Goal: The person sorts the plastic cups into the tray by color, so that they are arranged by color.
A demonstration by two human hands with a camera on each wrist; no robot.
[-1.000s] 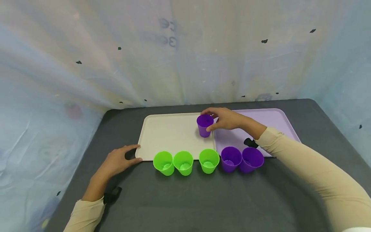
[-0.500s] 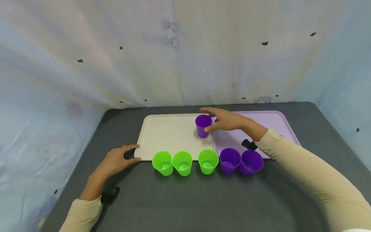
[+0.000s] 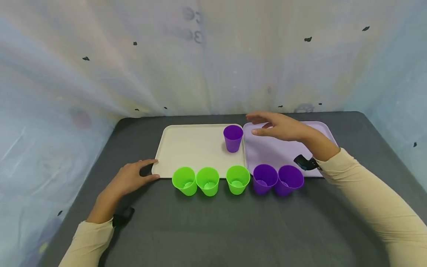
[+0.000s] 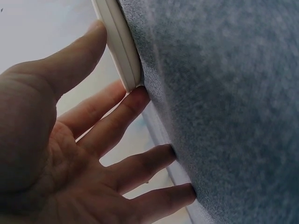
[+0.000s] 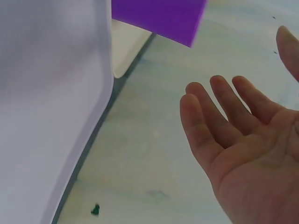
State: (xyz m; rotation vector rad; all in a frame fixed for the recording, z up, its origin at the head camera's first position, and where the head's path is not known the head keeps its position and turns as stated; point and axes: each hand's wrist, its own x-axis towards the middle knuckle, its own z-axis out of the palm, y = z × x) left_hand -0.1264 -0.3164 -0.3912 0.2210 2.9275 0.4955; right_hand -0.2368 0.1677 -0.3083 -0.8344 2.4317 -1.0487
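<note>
A purple cup (image 3: 232,139) stands upright at the right end of the cream tray (image 3: 190,148). To the right of that cup, my right hand (image 3: 283,127) hovers over the lilac tray (image 3: 267,148), fingers loosely extended and holding nothing. The right wrist view shows the same empty palm (image 5: 257,149) apart from the cup. At the cream tray's left front corner my left hand (image 3: 128,178) touches the rim with thumb and fingertips. In the left wrist view its fingers are spread, the thumb against the tray edge (image 4: 119,46), other fingertips on the dark cloth.
Along the trays' front edge stand three green cups (image 3: 184,181) and, farther right, two more purple cups (image 3: 289,180). Dark cloth covers the table (image 3: 213,230). A pale patterned sheet (image 3: 213,74) hangs behind and at both sides.
My right hand has let go of the purple cup and moved away to the right. The cup stays on the cream tray. My left hand remains at the tray's corner.
</note>
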